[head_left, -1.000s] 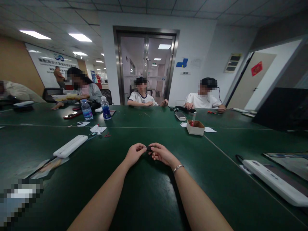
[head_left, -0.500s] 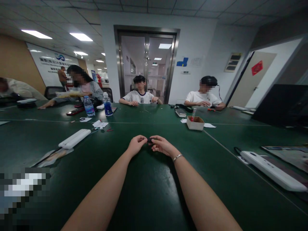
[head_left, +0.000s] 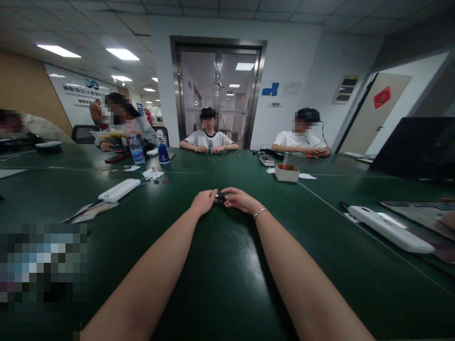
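Observation:
Between my hands, just above the green table (head_left: 216, 246), is a small dark object (head_left: 222, 196), black with a short silvery part toward its left end. Its exact kind is too small to make out. My left hand (head_left: 204, 202) pinches the silvery end between thumb and fingertips. From the other side my right hand (head_left: 242, 200), with a silver bracelet at the wrist, grips the black end with thumb and forefinger, its other fingers curled below.
Beyond my right hand stands a small open box (head_left: 287, 173) with a tube in it. White power strips (head_left: 120, 190) (head_left: 389, 228) lie on both sides. Two bottles (head_left: 137, 149) (head_left: 163, 148) and paper scraps (head_left: 153, 174) are at the far left. Several people sit around the table.
A silvery part now shows on the object between my hands, where before it looked all black. The view has tipped slightly, so my hands appear a little higher.

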